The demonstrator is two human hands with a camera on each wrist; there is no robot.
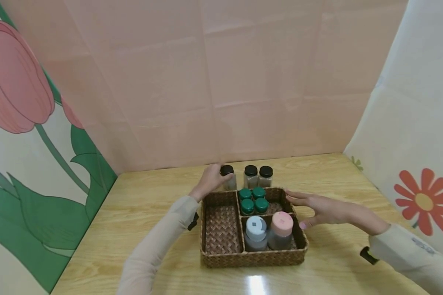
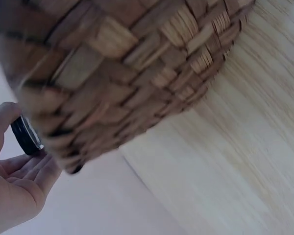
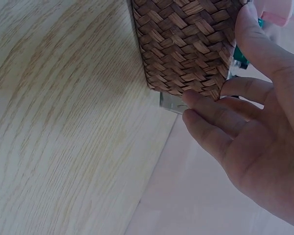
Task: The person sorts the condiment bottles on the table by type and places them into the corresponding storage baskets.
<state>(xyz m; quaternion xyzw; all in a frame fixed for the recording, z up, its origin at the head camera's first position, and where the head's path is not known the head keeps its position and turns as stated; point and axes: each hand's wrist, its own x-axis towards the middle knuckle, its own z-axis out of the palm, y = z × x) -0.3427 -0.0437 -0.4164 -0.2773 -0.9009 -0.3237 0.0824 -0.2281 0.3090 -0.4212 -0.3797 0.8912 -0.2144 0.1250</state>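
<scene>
A woven basket with three compartments stands on the table. At its back left corner my left hand pinches a black-lidded clear jar behind the basket. The black lid shows between thumb and fingers in the left wrist view, the basket wall hiding the rest. My right hand rests against the basket's right side, fingers fairly straight at the back corner and thumb near the rim. Several green-lidded jars fill part of the back right compartment. A white-lidded bottle and a pink-lidded bottle stand in the front right one.
Two more black-lidded jars stand side by side behind the basket. The wooden table meets a pink cloth backdrop at the back. Flower-printed sheets flank it left and right.
</scene>
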